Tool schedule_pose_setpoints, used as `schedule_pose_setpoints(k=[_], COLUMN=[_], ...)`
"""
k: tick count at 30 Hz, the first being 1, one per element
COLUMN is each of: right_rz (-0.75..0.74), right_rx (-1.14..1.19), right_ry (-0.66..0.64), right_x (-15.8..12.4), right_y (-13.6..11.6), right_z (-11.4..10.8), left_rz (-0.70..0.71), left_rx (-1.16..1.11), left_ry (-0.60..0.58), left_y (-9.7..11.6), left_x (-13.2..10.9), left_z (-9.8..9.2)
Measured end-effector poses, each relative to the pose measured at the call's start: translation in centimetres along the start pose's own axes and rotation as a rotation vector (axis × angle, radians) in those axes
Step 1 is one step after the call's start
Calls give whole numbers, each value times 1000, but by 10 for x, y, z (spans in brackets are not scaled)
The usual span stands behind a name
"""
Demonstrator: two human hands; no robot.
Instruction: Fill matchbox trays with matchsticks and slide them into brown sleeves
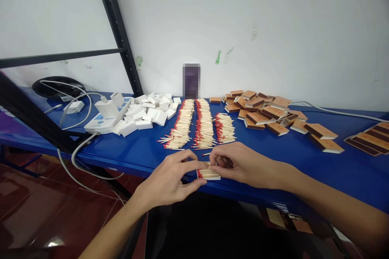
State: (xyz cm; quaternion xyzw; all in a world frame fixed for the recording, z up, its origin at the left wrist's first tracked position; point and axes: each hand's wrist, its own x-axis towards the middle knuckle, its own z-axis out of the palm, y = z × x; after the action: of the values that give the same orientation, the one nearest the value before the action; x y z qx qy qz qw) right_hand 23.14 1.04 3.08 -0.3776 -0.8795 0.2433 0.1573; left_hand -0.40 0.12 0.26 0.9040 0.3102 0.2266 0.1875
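Head view: match tray [212,178] on blue tabletop [334,174].
Left hand [172,175] grips tray, thumb opposing forefinger; right hand [241,164] bends over matches [206,173], its grip not determinable.

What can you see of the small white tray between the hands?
The white tray is shallow, open-topped, apparently thin card. It lies near the front edge of the blue tabletop, holding matches with red heads to the left. The left hand frames its left end; the right hand hides its right rear corner. Exact contact is unclear.
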Motion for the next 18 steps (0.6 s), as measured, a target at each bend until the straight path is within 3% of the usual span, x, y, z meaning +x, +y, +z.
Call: schedule_pose_setpoints(k=[3, 6, 11, 14, 15, 18], right_rz=[29, 107, 522, 711, 691, 625], right_rx=[-18, -187, -631, -765, -730, -640], right_ry=[95, 240, 555, 577, 523, 518], right_x=[-14, -48, -129, -161, -166, -167], right_y=[-1, 16, 82, 112, 117, 116], right_z=[-7, -18, -48, -60, -62, -62], left_rz=[6, 12, 11, -9, -19, -51], left_rx=[0, -5, 8, 37, 43, 52], left_ry=[8, 22, 65, 89, 90, 84], left_y=[-2, -3, -3, -2, -2, -1], left_x=[1, 0, -1, 0, 0, 0], left_z=[0, 1, 3, 3, 3, 1])
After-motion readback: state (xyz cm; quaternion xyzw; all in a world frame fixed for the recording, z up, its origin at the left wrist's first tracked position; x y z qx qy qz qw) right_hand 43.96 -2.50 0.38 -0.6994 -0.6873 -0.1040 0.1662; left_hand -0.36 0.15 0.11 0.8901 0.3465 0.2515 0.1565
